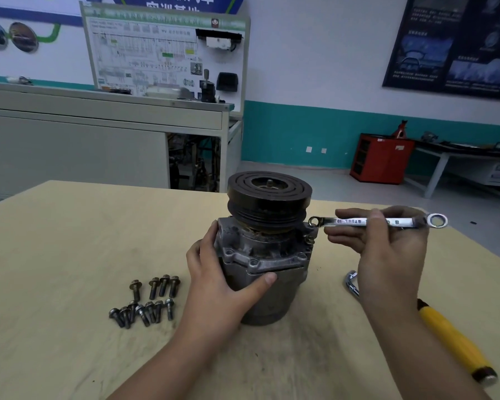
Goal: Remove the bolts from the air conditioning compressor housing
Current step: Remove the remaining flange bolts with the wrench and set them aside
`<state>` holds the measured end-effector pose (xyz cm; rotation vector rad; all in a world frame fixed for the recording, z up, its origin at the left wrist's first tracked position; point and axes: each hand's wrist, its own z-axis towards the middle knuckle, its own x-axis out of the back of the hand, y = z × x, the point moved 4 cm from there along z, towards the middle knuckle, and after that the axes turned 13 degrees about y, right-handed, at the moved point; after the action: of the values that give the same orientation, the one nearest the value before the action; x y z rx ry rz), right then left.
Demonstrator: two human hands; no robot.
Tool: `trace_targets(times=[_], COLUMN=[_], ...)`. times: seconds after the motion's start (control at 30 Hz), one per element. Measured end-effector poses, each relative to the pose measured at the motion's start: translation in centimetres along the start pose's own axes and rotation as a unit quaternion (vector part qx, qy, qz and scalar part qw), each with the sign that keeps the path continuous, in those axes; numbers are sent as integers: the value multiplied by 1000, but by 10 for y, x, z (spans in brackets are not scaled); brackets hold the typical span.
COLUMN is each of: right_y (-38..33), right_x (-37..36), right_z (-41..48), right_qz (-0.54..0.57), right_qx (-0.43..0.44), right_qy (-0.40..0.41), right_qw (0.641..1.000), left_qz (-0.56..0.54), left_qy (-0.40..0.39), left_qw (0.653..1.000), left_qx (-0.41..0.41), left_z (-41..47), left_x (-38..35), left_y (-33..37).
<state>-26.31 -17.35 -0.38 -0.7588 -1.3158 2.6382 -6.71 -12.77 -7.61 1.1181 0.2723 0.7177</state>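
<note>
left hand (228, 281) clasps the grey metal compressor (272, 249); right hand (387, 249) grasps the silver ring spanner (350, 221): keep its ring, beyond the fingertips (340, 212), square.

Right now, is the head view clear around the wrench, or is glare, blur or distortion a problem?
Head view: wrench and compressor sharp, wrench lettering legible despite glint; light soft, only faint shadows by the loose bolts; wide-angle lens bows the table edges; wall poster is soft.

Compressor (264, 255) mid-table (70, 241), bolts (147, 301) left, wrench (378, 221) right
</note>
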Motion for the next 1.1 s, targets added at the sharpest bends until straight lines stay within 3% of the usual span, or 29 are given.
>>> trace_targets(times=[0.23,0.5,0.77,0.93,1.1], right_y=[2,2,8,13,20], right_x=[6,12,9,11,16], right_z=[-13,-34,-43,-39,-22], right_qz=[54,-66,-50,-4,65], right_qx=[-24,185,255,237,85], right_qy=[13,3,-32,-10,62], right_qw=[998,981,965,971,992], left_qz=[6,4,1,2,4], left_qy=[-2,-3,-2,-3,-1], left_qw=[1000,1000,1000,1000,1000], left_qx=[2,4,0,0,-3], left_z=[0,0,0,0,0], left_x=[0,0,0,1,1], left_y=[-1,-2,-2,-1,1])
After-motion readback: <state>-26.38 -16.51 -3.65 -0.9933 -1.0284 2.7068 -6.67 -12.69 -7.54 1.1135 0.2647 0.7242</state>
